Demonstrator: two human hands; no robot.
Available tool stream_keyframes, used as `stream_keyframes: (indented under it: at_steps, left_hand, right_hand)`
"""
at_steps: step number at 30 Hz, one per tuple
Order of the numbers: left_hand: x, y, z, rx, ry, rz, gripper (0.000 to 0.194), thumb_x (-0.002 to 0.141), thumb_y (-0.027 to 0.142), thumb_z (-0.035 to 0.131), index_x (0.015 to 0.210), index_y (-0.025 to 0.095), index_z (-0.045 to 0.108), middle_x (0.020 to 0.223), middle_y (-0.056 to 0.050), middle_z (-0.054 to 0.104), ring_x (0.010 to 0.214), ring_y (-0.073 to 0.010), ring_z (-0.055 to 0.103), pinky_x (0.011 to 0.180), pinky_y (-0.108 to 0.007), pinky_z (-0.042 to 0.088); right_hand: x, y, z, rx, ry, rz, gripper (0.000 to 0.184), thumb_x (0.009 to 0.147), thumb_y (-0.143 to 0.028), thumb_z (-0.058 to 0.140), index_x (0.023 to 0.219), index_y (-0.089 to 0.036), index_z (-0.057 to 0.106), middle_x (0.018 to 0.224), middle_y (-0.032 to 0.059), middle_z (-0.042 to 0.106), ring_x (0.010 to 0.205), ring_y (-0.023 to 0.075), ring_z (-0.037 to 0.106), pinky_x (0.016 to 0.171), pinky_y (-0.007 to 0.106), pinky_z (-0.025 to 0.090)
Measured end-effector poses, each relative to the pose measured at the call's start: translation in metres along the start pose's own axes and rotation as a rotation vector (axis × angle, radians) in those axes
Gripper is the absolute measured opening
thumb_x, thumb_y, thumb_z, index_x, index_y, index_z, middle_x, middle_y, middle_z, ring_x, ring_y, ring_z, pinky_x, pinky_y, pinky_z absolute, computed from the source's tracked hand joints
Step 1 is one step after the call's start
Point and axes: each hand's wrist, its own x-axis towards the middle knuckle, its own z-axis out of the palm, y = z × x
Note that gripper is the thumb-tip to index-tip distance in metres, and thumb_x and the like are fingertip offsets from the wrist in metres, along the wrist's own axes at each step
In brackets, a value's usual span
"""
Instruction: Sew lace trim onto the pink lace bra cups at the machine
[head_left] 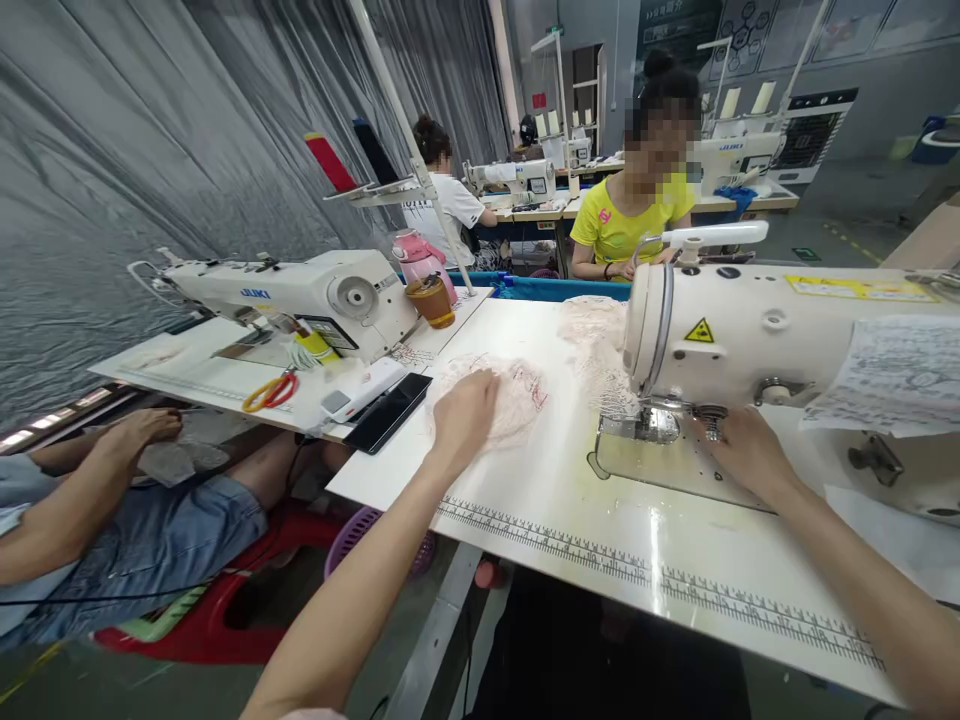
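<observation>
My left hand (461,412) rests on a pile of pale pink lace fabric (517,395) on the white sewing table (570,520), its fingers curled down onto the lace. My right hand (742,450) lies on the table just right of the needle and presser foot (709,425) of the white sewing machine (772,325). Its fingers point toward the needle and are partly hidden by the back of the hand. More lace (596,330) is heaped behind the machine head.
A person in denim shorts (112,510) sits on a red stool at my left, by a second sewing machine (300,290). Orange scissors (270,392), a black phone (390,410) and a pink bottle (420,262) lie there. A person in yellow (630,215) sits opposite.
</observation>
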Motion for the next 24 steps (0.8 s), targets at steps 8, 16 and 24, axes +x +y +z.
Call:
stream_keyframes:
  at_steps: [8, 16, 24]
  left_hand:
    - [-0.030, 0.064, -0.004, -0.406, -0.345, 0.173, 0.036, 0.095, 0.046, 0.042, 0.088, 0.023, 0.069, 0.084, -0.003, 0.071, 0.079, -0.0191, 0.067, 0.067, -0.030, 0.054]
    - [-0.066, 0.109, 0.031, -0.334, -0.605, 0.745, 0.031, 0.093, 0.033, 0.048, 0.115, 0.018, 0.062, 0.127, -0.012, 0.061, 0.118, -0.0272, 0.056, 0.096, -0.045, 0.049]
    - [-0.039, 0.098, 0.054, 0.003, -0.410, 0.562, 0.024, 0.092, 0.039, 0.048, 0.091, 0.018, 0.060, 0.090, -0.010, 0.065, 0.081, -0.0249, 0.061, 0.061, -0.034, 0.046]
  right_hand:
    - [-0.009, -0.002, -0.006, -0.013, 0.057, -0.015, 0.042, 0.091, -0.035, 0.044, 0.051, -0.024, 0.036, 0.059, 0.0042, 0.052, 0.075, 0.0248, 0.054, 0.062, 0.033, 0.039]
    - [-0.010, -0.016, -0.003, 0.048, 0.147, -0.337, 0.019, 0.087, -0.015, 0.051, 0.082, -0.022, 0.068, 0.078, 0.0029, 0.069, 0.078, 0.0213, 0.062, 0.081, 0.039, 0.046]
    - [-0.015, -0.033, 0.002, 0.266, -0.082, -0.430, 0.023, 0.093, -0.031, 0.051, 0.109, -0.022, 0.065, 0.109, 0.0034, 0.069, 0.097, 0.0219, 0.063, 0.085, 0.042, 0.047]
